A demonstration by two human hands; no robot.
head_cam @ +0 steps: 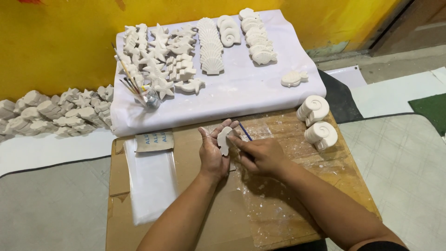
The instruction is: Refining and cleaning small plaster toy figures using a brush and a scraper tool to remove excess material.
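At the far left of the frame a heap of white plaster shapes (55,111) lies against the yellow wall. Right of it, in the upper middle, a white sheet (241,93) carries rows of stars, shells and fish, with a jar of brushes (147,98) at its left edge. Below, on the cardboard board (186,214), a clear plastic bag (151,179) lies flat at the lower left.

In the centre, your left hand (211,155) cradles a small white plaster piece (225,139) upright against its open palm, fingers spread loosely behind it. Your right hand (260,155) pinches a thin blue-handled tool (245,132), its fingertips touching the piece's right edge. Further right, two stacks of spiral shells (318,123) rest near the board's edge.
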